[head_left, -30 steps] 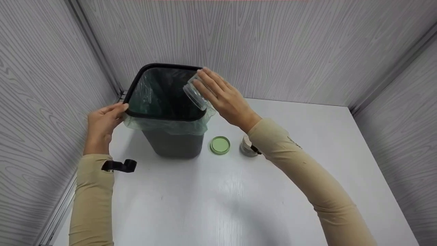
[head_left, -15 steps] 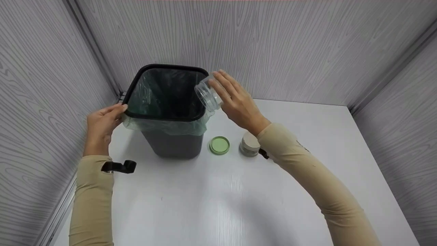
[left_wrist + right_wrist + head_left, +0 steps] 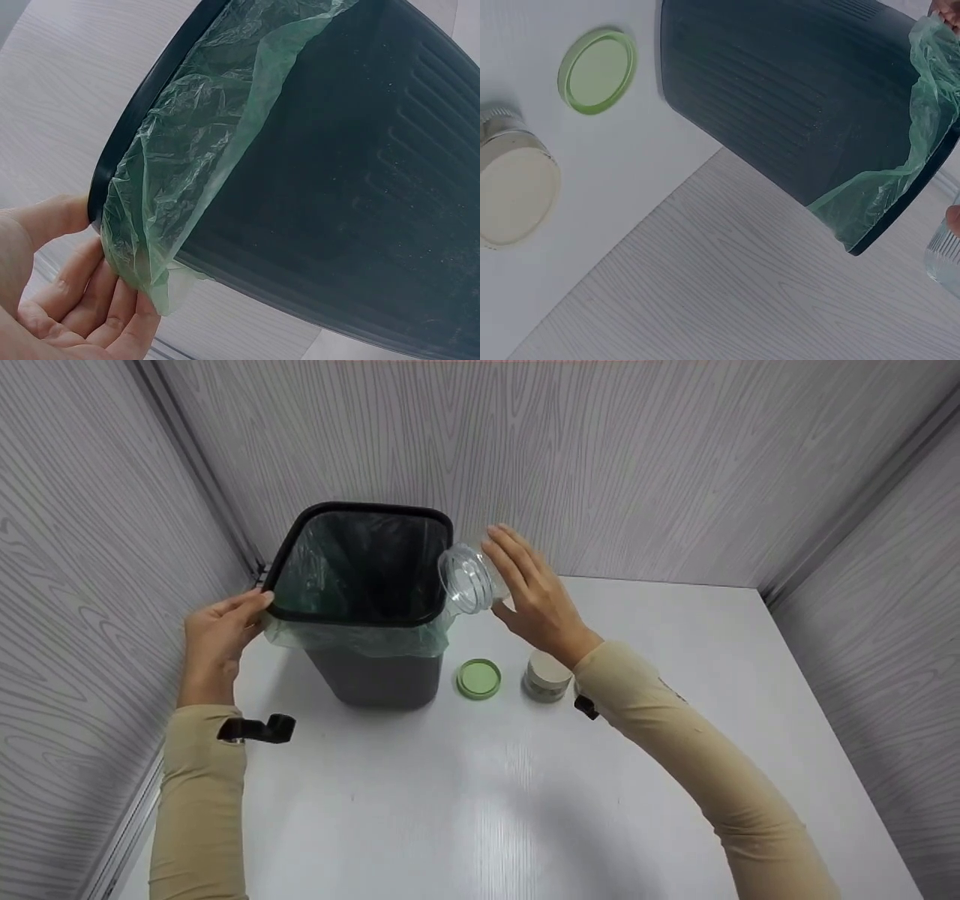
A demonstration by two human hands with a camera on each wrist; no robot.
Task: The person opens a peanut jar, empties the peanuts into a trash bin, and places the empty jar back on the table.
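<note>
Head view, with both wrist views. The right hand (image 3: 536, 596) grips a clear, lidless jar (image 3: 469, 577), fingers curled over its body; the jar lies tipped on its side, its open mouth turned toward the viewer, just beside the right rim of a dark waste bin (image 3: 375, 675) and level with that rim. The left hand (image 3: 217, 634) rests against the bin's left rim, thumb on top of the black edge and fingers loosely extended along the folded-over green liner bag (image 3: 360, 637); in the left wrist view the fingers (image 3: 90, 315) lie under the liner's hem without closing round it. The bin stands at the back left of the white surface (image 3: 525, 810), near the corner of the grey wood-grain walls. On the surface to the right of the bin's base lie a green lid (image 3: 478, 679), underside up, and just beyond it a small closed jar with a cream cap (image 3: 546, 675), below the right wrist.
</note>
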